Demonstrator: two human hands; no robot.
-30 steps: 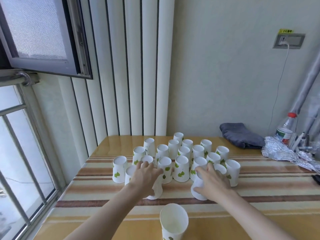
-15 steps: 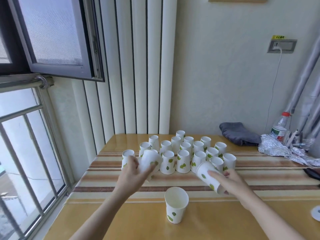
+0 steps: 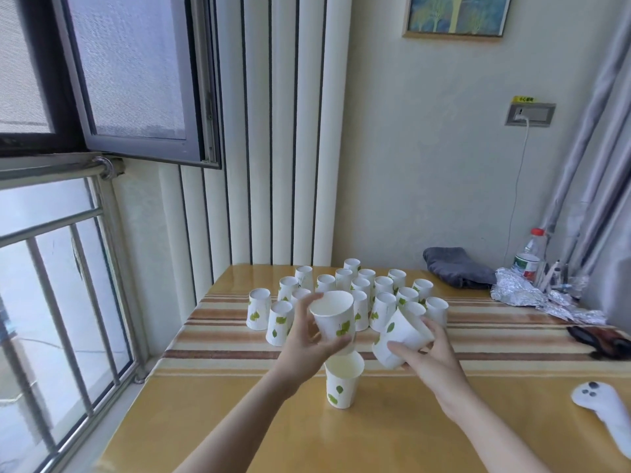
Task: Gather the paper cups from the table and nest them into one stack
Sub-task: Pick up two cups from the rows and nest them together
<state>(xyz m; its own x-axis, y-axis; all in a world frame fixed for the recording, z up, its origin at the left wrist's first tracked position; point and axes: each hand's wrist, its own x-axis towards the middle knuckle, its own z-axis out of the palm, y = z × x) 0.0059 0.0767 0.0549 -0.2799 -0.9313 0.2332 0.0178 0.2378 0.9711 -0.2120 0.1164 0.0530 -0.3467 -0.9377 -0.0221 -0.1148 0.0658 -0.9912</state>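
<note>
1. While an upright cup (image 3: 343, 382) stands mouth-up on the yellow table (image 3: 211, 421) near the person, both hands work just above it.
2. The left hand (image 3: 309, 343) has its grip closed round a raised cup (image 3: 333, 314), held mouth-up and directly over the upright cup, at that cup's 12 o'clock, its base just above the open rim.
3. The right hand (image 3: 425, 356) has its grip wrapped round a tilted cup (image 3: 399, 337), whose mouth leans down toward 8 o'clock; this one sits at about 2 o'clock from the upright cup, close beside it.
4. Behind both hands, at 12 o'clock on the striped part of the table, a cluster of inverted cups (image 3: 375, 291) stands bottoms-up, packed closely, each white with green leaf prints.
5. At 2 o'clock from the cluster lie a folded grey cloth (image 3: 457, 269), crumpled foil (image 3: 532, 297) and a plastic bottle (image 3: 529, 256) with a red cap.
6. A white controller (image 3: 604, 411) rests at the table's 4 o'clock edge.
</note>
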